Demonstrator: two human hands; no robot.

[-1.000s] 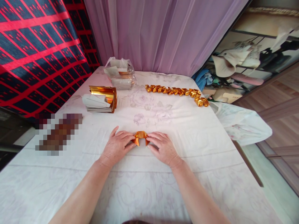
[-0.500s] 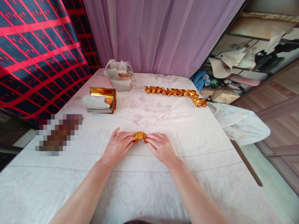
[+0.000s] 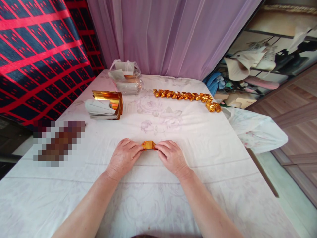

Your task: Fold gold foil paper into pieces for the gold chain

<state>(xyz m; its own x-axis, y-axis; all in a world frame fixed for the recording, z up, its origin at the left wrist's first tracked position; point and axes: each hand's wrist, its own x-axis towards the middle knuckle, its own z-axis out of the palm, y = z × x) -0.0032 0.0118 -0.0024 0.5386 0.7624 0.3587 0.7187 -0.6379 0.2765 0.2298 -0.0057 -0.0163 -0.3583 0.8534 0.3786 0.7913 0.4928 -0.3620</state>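
A small folded piece of shiny gold foil paper (image 3: 149, 145) lies between my hands, low over the tablecloth. My left hand (image 3: 125, 154) pinches its left end with thumb and fingers. At the opposite end, my right hand (image 3: 172, 155) grips it the same way. The middle of the piece looks flat and boxy, while the ends are partly hidden by my fingertips. Farther back, a row of folded gold foil pieces (image 3: 183, 95) runs toward the right edge of the table.
A stack of gold and white paper sheets (image 3: 105, 110) curls at the left. Behind it stands a clear plastic bag (image 3: 126, 79) of papers. A blurred patch (image 3: 60, 142) covers something at far left. A white cloth-like bundle (image 3: 262, 130) sits beyond the table's right edge.
The ends of the gold foil piece are now drawn in closer under my fingertips, and its middle looks flatter. My left fingers have closed together slightly. The view has shifted a little.
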